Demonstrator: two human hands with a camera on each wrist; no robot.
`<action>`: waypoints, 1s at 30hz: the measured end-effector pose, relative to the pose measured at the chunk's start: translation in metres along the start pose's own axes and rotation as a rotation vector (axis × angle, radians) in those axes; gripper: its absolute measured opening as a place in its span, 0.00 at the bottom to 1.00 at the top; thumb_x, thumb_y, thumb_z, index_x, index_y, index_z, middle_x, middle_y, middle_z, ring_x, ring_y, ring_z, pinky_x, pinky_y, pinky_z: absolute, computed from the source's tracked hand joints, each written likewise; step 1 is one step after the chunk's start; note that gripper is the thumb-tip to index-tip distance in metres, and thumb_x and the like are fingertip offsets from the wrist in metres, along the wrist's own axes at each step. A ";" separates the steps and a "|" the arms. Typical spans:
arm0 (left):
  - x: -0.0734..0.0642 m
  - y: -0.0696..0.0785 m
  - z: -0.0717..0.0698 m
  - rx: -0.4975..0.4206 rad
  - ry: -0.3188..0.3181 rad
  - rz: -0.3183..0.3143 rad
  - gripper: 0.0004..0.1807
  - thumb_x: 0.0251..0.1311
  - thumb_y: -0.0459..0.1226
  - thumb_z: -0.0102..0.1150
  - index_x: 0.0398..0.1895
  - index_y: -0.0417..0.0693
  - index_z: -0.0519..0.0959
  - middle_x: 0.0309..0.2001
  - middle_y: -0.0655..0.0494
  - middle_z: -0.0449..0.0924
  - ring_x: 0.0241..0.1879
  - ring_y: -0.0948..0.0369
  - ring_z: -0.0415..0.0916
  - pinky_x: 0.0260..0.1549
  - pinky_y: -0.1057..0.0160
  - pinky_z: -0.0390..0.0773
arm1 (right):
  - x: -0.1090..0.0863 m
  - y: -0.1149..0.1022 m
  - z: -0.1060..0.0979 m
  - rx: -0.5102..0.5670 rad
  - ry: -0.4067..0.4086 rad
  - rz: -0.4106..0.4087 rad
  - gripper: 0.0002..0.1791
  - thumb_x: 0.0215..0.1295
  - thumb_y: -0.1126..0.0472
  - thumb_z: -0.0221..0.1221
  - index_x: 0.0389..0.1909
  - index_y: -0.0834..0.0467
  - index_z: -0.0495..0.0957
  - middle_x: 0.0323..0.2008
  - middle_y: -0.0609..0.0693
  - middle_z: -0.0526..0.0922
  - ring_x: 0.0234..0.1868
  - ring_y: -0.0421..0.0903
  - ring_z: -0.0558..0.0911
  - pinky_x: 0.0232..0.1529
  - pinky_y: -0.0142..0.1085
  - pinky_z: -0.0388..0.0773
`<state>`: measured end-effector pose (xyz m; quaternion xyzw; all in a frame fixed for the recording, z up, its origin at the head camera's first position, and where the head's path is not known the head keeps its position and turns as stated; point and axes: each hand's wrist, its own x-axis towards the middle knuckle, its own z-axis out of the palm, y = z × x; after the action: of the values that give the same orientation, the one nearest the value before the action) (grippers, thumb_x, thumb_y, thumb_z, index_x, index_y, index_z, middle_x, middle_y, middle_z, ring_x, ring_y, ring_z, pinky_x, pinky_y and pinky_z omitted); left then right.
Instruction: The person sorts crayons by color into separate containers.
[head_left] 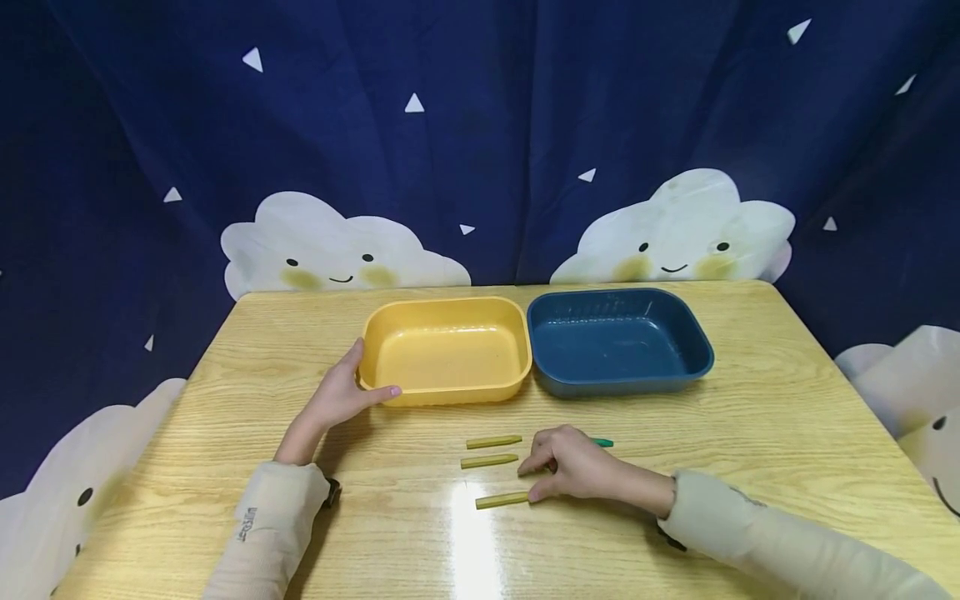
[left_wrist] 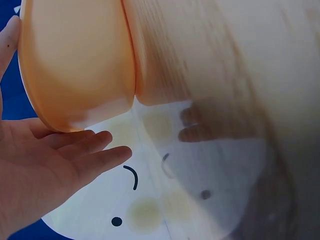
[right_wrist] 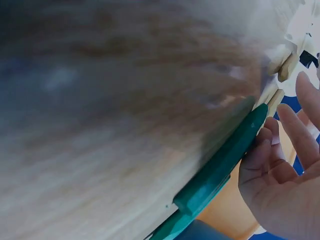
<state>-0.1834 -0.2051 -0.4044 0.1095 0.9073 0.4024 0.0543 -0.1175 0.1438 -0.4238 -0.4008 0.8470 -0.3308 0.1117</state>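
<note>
My left hand (head_left: 347,390) rests at the near left corner of the yellow tray (head_left: 450,397), thumb along the front rim and fingers on the left side. In the left wrist view its fingers (left_wrist: 90,157) lie straight against the tray's outer wall. My right hand (head_left: 573,462) is low over the table, thumb tip at the right end of the nearest yellow crayon (head_left: 501,501). Two more yellow crayons, an upper one (head_left: 493,442) and a middle one (head_left: 489,461), lie beside its fingers. A green crayon (head_left: 602,442) is partly hidden behind it; the right wrist view shows another green crayon (right_wrist: 172,226) alongside.
A dark blue tray (head_left: 622,387) stands right against the yellow one on the wooden table (head_left: 405,517). Behind the table hangs a dark blue curtain (head_left: 480,167) with white clouds and triangles.
</note>
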 end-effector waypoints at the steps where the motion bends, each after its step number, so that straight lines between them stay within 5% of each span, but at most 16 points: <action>1: 0.000 0.000 0.000 -0.001 0.000 0.002 0.60 0.46 0.48 0.68 0.67 0.26 0.38 0.68 0.31 0.39 0.66 0.42 0.42 0.62 0.47 0.50 | 0.000 -0.001 0.000 -0.004 -0.004 0.006 0.17 0.41 0.56 0.71 0.35 0.57 0.85 0.24 0.41 0.78 0.20 0.31 0.66 0.20 0.23 0.65; 16: 0.001 -0.002 0.000 -0.002 0.003 0.017 0.60 0.46 0.49 0.68 0.67 0.27 0.38 0.68 0.31 0.39 0.66 0.42 0.42 0.62 0.47 0.50 | 0.002 -0.007 0.002 -0.075 -0.018 -0.012 0.05 0.43 0.63 0.71 0.20 0.53 0.83 0.20 0.37 0.73 0.23 0.33 0.68 0.24 0.24 0.66; 25: 0.001 -0.003 0.000 0.001 -0.001 0.006 0.60 0.46 0.49 0.68 0.67 0.26 0.37 0.68 0.31 0.37 0.67 0.42 0.40 0.62 0.47 0.49 | 0.007 -0.006 -0.007 0.056 -0.019 -0.058 0.03 0.53 0.65 0.64 0.24 0.55 0.80 0.22 0.40 0.75 0.23 0.31 0.69 0.24 0.24 0.69; 30: 0.001 -0.003 0.001 0.011 -0.007 -0.004 0.60 0.47 0.49 0.68 0.67 0.26 0.37 0.68 0.31 0.37 0.67 0.42 0.40 0.63 0.47 0.48 | 0.010 -0.008 -0.012 0.230 -0.004 0.022 0.03 0.55 0.70 0.61 0.25 0.61 0.79 0.19 0.48 0.79 0.19 0.34 0.74 0.22 0.27 0.74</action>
<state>-0.1851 -0.2063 -0.4070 0.1093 0.9095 0.3969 0.0575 -0.1248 0.1385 -0.4090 -0.3766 0.8076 -0.4238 0.1623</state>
